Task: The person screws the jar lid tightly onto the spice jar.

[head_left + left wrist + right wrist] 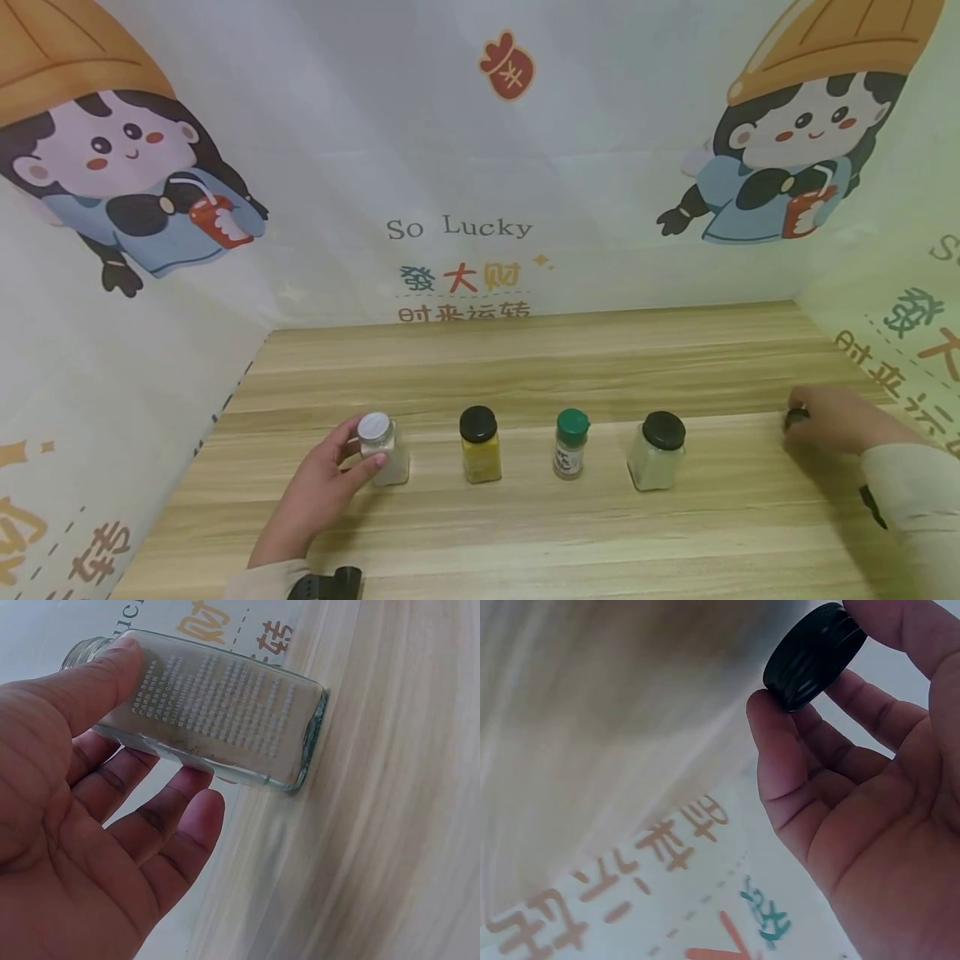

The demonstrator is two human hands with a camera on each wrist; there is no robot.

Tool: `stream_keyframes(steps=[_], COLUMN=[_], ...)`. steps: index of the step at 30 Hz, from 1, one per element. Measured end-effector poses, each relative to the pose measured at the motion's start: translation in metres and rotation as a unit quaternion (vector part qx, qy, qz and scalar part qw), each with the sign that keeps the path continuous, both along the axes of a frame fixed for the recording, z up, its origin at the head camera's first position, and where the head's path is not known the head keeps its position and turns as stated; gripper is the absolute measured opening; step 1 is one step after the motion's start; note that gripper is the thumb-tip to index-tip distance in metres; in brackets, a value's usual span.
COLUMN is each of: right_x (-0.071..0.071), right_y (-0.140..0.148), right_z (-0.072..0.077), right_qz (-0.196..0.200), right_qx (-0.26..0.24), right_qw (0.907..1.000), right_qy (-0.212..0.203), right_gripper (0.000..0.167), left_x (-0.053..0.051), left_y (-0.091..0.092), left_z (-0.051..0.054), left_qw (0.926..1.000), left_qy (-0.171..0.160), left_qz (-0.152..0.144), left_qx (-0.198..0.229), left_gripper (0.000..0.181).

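My left hand (326, 479) grips a square glass jar (225, 712) at the left of the wooden table, thumb on one side and fingers on the other. The jar has a bare threaded neck, printed text on its face and pale contents. At the far right my right hand (840, 421) pinches a black screw lid (814, 656) between thumb and fingers, close above the tabletop. Nearest to the left hand's jar stands a jar of yellow contents with a black lid (480, 446).
A small shaker bottle with a green cap (572, 442) stands mid-table. To its right is a pale-filled jar with a black lid (657, 450). Printed cloth walls (337, 167) rise behind and at both sides of the wooden table (525, 533).
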State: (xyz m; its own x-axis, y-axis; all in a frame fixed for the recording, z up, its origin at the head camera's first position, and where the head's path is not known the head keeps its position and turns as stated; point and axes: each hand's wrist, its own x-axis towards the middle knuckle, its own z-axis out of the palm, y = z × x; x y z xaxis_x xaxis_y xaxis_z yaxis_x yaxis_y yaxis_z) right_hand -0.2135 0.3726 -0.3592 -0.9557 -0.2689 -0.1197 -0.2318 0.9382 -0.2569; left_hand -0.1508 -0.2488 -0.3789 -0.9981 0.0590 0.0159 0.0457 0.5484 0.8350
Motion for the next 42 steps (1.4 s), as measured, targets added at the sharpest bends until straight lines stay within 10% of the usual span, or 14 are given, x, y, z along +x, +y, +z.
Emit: stream_keyframes(steps=[24, 42], right_x=[-0.005, -0.011], right_y=[-0.105, -0.195], right_z=[0.080, 0.095], right_qz=[0.079, 0.137], right_qx=[0.036, 0.025], right_qw=[0.9903, 0.9822], right_qy=[0.109, 0.127], right_gripper=[0.025, 0.029], left_x=[0.000, 0.001], left_y=[0.001, 0.000], left_z=[-0.001, 0.000], left_qw=[1.0000, 1.0000], left_qy=[0.005, 0.003], left_qz=[-0.002, 0.000], left_qx=[0.007, 0.008], left_gripper=[0.059, 0.059])
